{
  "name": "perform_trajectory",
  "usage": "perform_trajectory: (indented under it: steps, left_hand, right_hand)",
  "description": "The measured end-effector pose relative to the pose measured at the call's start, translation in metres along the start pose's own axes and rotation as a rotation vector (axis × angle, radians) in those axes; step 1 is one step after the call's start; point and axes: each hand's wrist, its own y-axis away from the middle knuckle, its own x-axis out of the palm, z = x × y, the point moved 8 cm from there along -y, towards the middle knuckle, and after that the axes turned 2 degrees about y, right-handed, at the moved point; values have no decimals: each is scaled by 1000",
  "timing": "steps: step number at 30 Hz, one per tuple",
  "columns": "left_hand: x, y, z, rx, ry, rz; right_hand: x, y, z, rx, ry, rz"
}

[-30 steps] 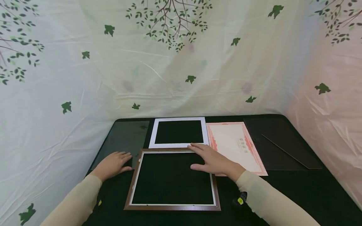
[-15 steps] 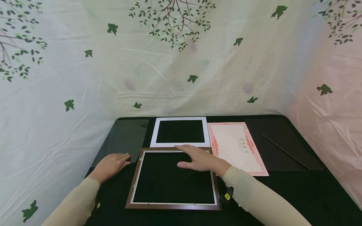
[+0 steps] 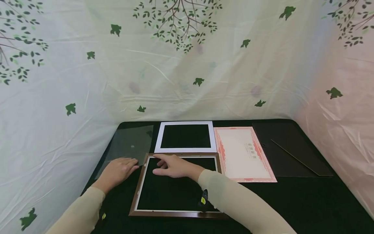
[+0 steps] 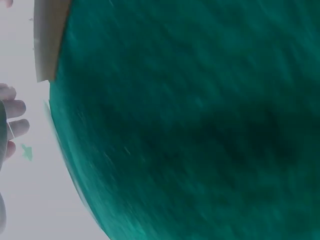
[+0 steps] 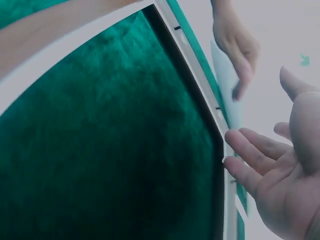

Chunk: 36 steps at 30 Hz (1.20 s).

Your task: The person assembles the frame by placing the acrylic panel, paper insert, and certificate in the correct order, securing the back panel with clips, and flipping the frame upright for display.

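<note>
In the head view my left hand (image 3: 118,172) pinches the near right corner of a clear glass sheet (image 3: 131,138), the thumb low at its edge. The left wrist view catches only fingertips (image 4: 19,127) at its far left. A brown picture frame (image 3: 138,185) with a pale inner lip lies in front of me, its middle showing the dark cloth. Over the frame's far left part reaches my right hand (image 3: 176,167), holding nothing, index finger extended toward the glass. In the right wrist view its fingers spread loosely beside the frame's edge (image 5: 200,95).
Behind the frame lies a white mat board (image 3: 214,143) with a rectangular opening. A pink-bordered certificate (image 3: 233,156) is to its right. Farther right, a dark backing board (image 3: 280,165) carries a thin strut (image 3: 295,157). A patterned curtain (image 3: 187,97) surrounds the dark table (image 3: 309,201).
My right hand has moved left across the frame, from its right side to its far left part. The glass sheet has shifted slightly at my left hand, and a glint now shows on it.
</note>
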Motion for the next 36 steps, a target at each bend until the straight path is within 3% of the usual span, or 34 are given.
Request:
perform_trajectory:
  steps: [6, 12, 23, 27, 36]
  left_hand:
    - [-9, -16, -21, 59, -10, -55]
    - [-17, -26, -38, 100, -21, -70]
    - [-13, -32, -43, 70, -57, -18]
    - [-14, -34, -38, 36, -66, 2]
    - [-16, -35, -12, -152, -31, 98]
  right_hand:
    - [8, -18, -1, 105, -242, -94]
    - [15, -26, -7, 148, -507, -164]
    - [7, -15, -8, 154, -673, -237]
    - [2, -9, -11, 160, -724, -260]
    - [-22, 16, -14, 144, -856, -317]
